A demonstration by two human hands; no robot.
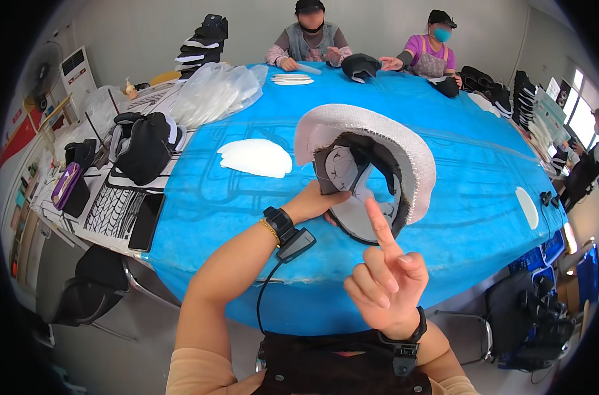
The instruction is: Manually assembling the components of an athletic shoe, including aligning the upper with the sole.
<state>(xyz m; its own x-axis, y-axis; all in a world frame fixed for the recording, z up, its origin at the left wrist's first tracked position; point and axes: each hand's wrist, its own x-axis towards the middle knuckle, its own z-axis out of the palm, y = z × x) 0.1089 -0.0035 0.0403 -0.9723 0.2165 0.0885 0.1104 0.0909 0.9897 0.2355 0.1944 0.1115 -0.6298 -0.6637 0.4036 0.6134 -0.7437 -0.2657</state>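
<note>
In front of me is a hollow, stitched fabric piece [421,164] with a dark edge, pale inner panels and a wide, curved pinkish-white band. Zigzag stitches run along the band. Its exact kind I cannot make out. My left hand [312,201] grips its lower left side, fingers partly hidden behind it. Over its lower opening, my right hand [388,276] points up with the index finger, the other fingers curled and nothing in them. Whether that fingertip touches the piece I cannot tell. Left of it, several flat white rounded pieces [256,158] lie overlapping on the blue-covered table [247,210].
At the left are a clear plastic bag [214,95] of white pieces, black fabric pieces [141,148] and a dark tablet-like slab [147,222]. Two people [312,39] sit across with black pieces. Another white piece [527,207] lies right. Chairs [92,283] flank the table.
</note>
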